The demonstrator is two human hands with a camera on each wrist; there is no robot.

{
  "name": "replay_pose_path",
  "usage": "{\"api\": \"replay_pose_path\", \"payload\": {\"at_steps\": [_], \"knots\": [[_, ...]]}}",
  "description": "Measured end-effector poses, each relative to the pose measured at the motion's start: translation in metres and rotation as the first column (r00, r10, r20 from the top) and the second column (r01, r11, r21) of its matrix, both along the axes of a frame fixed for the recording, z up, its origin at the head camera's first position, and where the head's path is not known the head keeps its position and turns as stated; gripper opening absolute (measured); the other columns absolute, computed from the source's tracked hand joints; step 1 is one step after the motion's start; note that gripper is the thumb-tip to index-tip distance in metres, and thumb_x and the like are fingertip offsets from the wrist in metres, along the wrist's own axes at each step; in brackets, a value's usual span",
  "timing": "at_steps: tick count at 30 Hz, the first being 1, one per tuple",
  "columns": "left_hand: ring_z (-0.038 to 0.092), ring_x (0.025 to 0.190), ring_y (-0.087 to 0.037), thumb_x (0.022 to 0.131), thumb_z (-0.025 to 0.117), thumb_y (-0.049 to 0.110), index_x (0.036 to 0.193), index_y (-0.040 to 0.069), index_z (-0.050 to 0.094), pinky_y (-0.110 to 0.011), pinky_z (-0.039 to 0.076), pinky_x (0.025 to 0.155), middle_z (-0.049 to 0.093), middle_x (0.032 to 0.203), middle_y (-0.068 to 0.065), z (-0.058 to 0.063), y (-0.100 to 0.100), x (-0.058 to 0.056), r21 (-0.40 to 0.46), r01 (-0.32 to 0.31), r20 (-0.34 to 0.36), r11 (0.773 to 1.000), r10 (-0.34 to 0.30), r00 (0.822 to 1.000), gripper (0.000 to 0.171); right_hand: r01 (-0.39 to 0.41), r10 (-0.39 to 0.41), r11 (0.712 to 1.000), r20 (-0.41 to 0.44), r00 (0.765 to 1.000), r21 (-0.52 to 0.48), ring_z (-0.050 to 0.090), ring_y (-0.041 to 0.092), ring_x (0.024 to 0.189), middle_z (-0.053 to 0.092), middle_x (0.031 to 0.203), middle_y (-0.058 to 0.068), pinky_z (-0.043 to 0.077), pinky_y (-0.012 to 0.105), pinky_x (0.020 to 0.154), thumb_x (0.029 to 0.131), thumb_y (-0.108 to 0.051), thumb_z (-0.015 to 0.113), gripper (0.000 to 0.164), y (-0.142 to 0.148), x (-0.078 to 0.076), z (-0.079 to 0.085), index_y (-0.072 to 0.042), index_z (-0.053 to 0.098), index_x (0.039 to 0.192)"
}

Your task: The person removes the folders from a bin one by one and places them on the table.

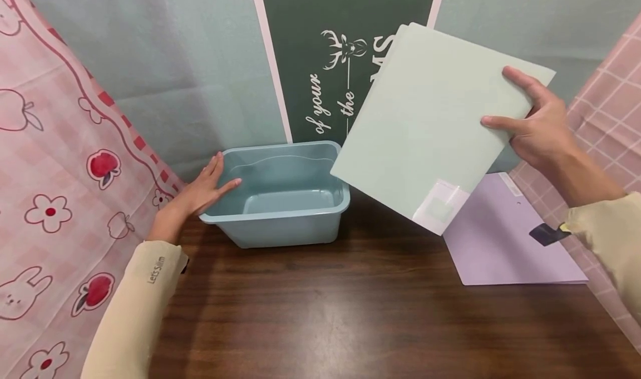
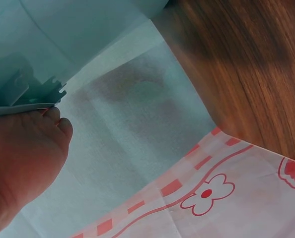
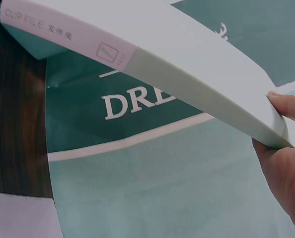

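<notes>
At the left end of a light blue plastic basin [image 1: 280, 231], my left hand [image 1: 202, 187] holds the rim, its thumb over the inside. The left wrist view shows the hand [image 2: 26, 153] against the rim from below. My right hand [image 1: 543, 123] grips a pale green clip file [image 1: 430, 112] by its right edge, tilted above the table to the right of the basin. A clear label pocket sits on its lower corner. In the right wrist view, the file's spine [image 3: 187, 89] carries a label reading CLIP FILE, with thumb and fingers around its near end.
A purple file folder [image 1: 501, 245] lies on the brown wooden table [image 1: 325, 312] at the right, below the right forearm. Pink patterned cloth [image 1: 60, 162] hangs at the left, pink checked cloth [image 1: 616, 101] at the right. Behind is a green cloth [image 1: 310, 28] with white lettering.
</notes>
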State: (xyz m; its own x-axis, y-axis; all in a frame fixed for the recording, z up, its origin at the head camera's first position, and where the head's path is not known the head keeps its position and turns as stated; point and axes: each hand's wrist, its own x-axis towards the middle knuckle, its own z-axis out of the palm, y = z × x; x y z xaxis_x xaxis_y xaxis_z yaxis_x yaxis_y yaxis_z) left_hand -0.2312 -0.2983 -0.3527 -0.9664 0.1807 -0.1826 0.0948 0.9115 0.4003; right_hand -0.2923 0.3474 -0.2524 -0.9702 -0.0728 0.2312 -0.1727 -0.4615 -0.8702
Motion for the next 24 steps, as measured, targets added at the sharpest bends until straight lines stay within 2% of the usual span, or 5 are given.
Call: {"api": "replay_pose_path", "payload": {"at_steps": [7, 12, 18, 22, 24], "knots": [[-0.012, 0.162, -0.044, 0.107, 0.035, 0.070, 0.165, 0.017, -0.023, -0.073, 0.006, 0.124, -0.026, 0.175, -0.007, -0.001, -0.004, 0.002, 0.020, 0.011, 0.006, 1.000, -0.011, 1.000, 0.098, -0.066, 0.066, 0.998, 0.012, 0.998, -0.011, 0.073, 0.020, 0.114, 0.065, 0.140, 0.008, 0.065, 0.038, 0.077, 0.075, 0.046, 0.053, 0.099, 0.025, 0.002, -0.001, -0.013, 0.055, 0.154], [-0.012, 0.161, -0.045, 0.107, 0.036, 0.070, 0.165, 0.017, -0.024, -0.072, 0.005, 0.124, -0.027, 0.174, -0.005, 0.002, -0.005, 0.002, 0.017, 0.013, 0.005, 1.000, -0.013, 1.000, 0.098, -0.087, 0.087, 0.996, 0.018, 0.996, 0.015, 0.074, 0.021, 0.113, 0.067, 0.137, 0.009, 0.065, 0.036, 0.076, 0.077, 0.046, 0.051, 0.098, 0.037, 0.003, -0.001, -0.013, 0.054, 0.155], [-0.012, 0.161, -0.044, 0.107, 0.036, 0.069, 0.165, 0.016, -0.023, -0.072, 0.006, 0.124, -0.027, 0.174, -0.007, 0.004, -0.005, 0.002, 0.003, 0.015, 0.013, 1.000, -0.015, 1.000, 0.099, -0.108, 0.100, 0.982, 0.058, 0.993, 0.155, 0.074, 0.016, 0.107, 0.064, 0.136, 0.003, 0.065, 0.033, 0.074, 0.081, 0.040, 0.055, 0.095, 0.044, 0.000, -0.006, -0.017, 0.054, 0.157], [-0.012, 0.161, -0.043, 0.108, 0.037, 0.068, 0.165, 0.014, -0.024, -0.072, 0.007, 0.124, -0.027, 0.174, -0.009, 0.005, -0.007, 0.002, -0.007, 0.024, 0.007, 1.000, -0.024, 1.000, 0.100, -0.125, 0.106, 0.957, 0.085, 0.991, 0.262, 0.075, 0.015, 0.099, 0.068, 0.127, 0.003, 0.064, 0.031, 0.071, 0.083, 0.036, 0.060, 0.094, 0.044, -0.003, -0.015, -0.020, 0.053, 0.158], [-0.013, 0.162, -0.042, 0.108, 0.037, 0.068, 0.165, 0.013, -0.023, -0.072, 0.007, 0.124, -0.027, 0.174, -0.010, 0.004, -0.009, 0.001, -0.006, 0.026, 0.007, 1.000, -0.025, 1.000, 0.099, -0.124, 0.093, 0.934, 0.106, 0.990, 0.334, 0.075, 0.013, 0.096, 0.067, 0.125, 0.001, 0.064, 0.030, 0.070, 0.083, 0.033, 0.064, 0.093, 0.043, -0.005, -0.020, -0.022, 0.053, 0.158]]}}
